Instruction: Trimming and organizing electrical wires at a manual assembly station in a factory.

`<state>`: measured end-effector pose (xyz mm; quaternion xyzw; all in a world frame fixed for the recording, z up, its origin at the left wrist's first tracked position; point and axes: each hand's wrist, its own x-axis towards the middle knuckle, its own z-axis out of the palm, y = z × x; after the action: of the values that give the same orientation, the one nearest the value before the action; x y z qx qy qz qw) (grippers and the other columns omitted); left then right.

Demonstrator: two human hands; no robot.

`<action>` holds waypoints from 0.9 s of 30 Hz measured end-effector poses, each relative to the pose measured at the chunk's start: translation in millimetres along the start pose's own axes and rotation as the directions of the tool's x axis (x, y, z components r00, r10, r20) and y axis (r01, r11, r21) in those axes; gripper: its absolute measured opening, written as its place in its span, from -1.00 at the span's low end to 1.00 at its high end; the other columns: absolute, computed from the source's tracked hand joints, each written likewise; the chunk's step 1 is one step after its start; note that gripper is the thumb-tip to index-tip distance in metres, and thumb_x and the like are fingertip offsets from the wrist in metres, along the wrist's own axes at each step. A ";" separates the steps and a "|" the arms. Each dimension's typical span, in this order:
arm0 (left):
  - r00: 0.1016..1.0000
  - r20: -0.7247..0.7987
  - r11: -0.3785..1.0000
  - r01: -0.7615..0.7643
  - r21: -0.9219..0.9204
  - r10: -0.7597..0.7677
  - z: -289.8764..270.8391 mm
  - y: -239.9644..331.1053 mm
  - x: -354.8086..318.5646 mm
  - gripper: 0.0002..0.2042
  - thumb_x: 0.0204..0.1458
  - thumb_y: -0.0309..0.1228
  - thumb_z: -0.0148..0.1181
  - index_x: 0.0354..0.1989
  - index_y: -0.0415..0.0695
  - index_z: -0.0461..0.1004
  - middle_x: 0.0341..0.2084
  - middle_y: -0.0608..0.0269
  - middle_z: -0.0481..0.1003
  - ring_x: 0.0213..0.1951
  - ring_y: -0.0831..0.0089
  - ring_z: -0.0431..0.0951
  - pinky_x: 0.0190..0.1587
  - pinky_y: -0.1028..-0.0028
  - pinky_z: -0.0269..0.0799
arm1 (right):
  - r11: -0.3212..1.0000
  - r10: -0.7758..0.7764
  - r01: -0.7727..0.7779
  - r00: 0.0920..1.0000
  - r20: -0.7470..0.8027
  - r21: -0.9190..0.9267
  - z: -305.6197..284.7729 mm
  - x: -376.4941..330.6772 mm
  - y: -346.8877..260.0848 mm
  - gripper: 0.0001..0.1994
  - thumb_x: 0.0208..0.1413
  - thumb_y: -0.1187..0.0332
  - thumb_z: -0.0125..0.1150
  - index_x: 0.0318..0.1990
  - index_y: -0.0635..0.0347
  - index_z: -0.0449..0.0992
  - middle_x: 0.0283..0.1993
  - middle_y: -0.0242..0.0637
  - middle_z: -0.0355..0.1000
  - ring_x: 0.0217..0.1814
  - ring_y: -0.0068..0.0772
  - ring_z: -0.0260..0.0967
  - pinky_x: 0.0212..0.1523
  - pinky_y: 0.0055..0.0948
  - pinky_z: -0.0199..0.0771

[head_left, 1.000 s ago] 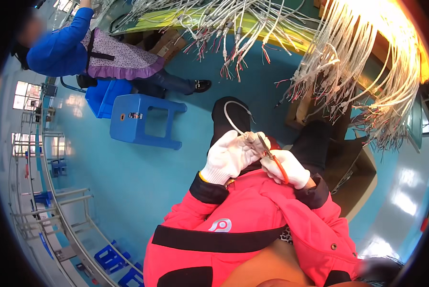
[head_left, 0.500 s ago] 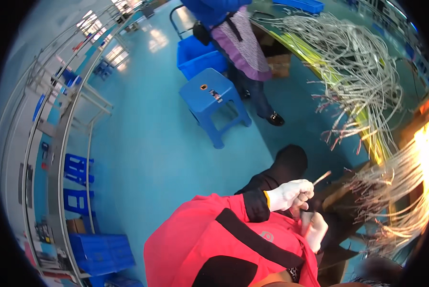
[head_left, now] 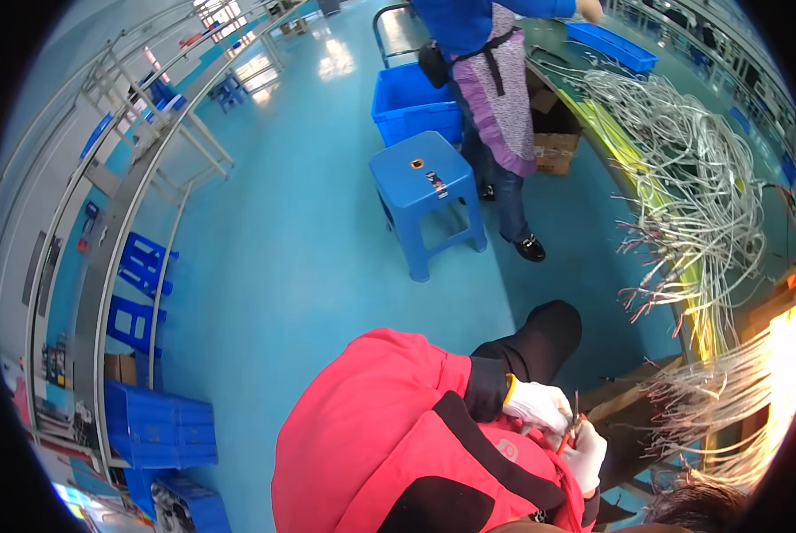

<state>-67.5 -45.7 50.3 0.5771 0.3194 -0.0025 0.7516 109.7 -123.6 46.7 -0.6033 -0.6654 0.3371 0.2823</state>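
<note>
My left hand, in a white glove with a yellow cuff, is closed in front of my red jacket. Whatever its fingers hold is hidden. Just to the right and nearer, my white-gloved right hand is closed around a small red-handled tool, which looks like scissors or snips. Its thin dark tip points up beside my left fingers, and the two hands nearly touch. Right of them, a brightly lit bunch of thin grey cables hangs with its stripped ends toward me.
More grey cables lie heaped on a bench with a yellow-green edge. Beyond me stand a blue stool, a blue bin and a person in a purple apron. Blue crates sit by the left-hand rack.
My hands have moved slightly down and closer together. The red-handled tool now shows between them, and the pale thin piece sticking out of my left hand no longer shows. The view has shifted.
</note>
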 end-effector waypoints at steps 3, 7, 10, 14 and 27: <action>0.999 -0.004 0.989 0.040 0.145 -0.040 0.0 10.1 -6.4 -0.73 -0.11 -0.18 0.07 -0.39 -0.10 0.54 -0.60 0.35 0.47 -0.56 0.55 0.46 -0.60 0.59 0.35 | 0.999 0.042 -0.045 0.993 0.106 0.021 -4.8 -2.7 9.7 -0.72 -0.26 0.36 0.39 -0.50 0.32 0.39 -0.65 -0.30 0.32 -0.58 -0.61 0.21 -0.50 -0.54 0.29; 0.997 0.072 0.972 -0.019 0.234 0.002 3.6 20.4 -26.1 -0.73 -0.11 -0.16 0.07 -0.39 -0.08 0.56 -0.58 0.34 0.51 -0.51 0.54 0.49 -0.46 0.52 0.33 | 0.963 0.157 -0.210 0.945 0.286 0.168 -13.1 -10.2 3.5 -0.75 -0.23 0.40 0.36 -0.46 0.38 0.45 -0.60 -0.33 0.40 -0.50 -0.67 0.25 -0.46 -0.55 0.31; 0.992 0.015 0.932 -0.120 0.342 0.122 12.6 25.1 -33.8 -0.67 -0.09 -0.08 0.03 -0.39 -0.07 0.55 -0.56 0.25 0.51 -0.47 0.41 0.51 -0.37 0.46 0.33 | 0.925 -0.002 -0.155 0.912 0.411 0.348 -21.6 -9.9 5.8 -0.79 -0.11 0.40 0.28 -0.38 0.41 0.48 -0.47 -0.30 0.47 -0.45 -0.63 0.30 -0.40 -0.56 0.33; 0.980 0.110 0.854 -0.196 0.481 0.164 16.8 16.4 -35.2 -0.64 -0.04 -0.05 0.00 -0.44 -0.10 0.53 -0.51 0.16 0.52 -0.40 0.33 0.52 -0.33 0.39 0.33 | 0.896 -0.055 -0.184 0.858 0.511 0.405 -24.1 -10.0 4.2 -0.82 -0.07 0.45 0.24 -0.33 0.40 0.50 -0.40 -0.31 0.48 -0.38 -0.62 0.33 -0.33 -0.57 0.34; 0.910 0.398 0.991 0.131 0.003 -0.121 -6.1 13.8 19.7 -0.75 0.16 -0.21 -0.06 -0.13 -0.10 0.35 -0.64 0.48 0.22 -0.59 0.69 0.17 -0.57 0.62 0.10 | 0.991 0.111 -0.080 0.938 0.329 -0.109 -40.1 -5.4 -4.6 -0.67 -0.02 0.06 0.15 -0.49 0.18 0.45 -0.57 -0.14 0.39 -0.55 -0.22 0.37 -0.48 -0.35 0.32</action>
<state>-49.6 -28.6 51.9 0.5339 0.1968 -0.1640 0.8058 138.9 -124.9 75.0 -0.5816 -0.6886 0.4162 0.1201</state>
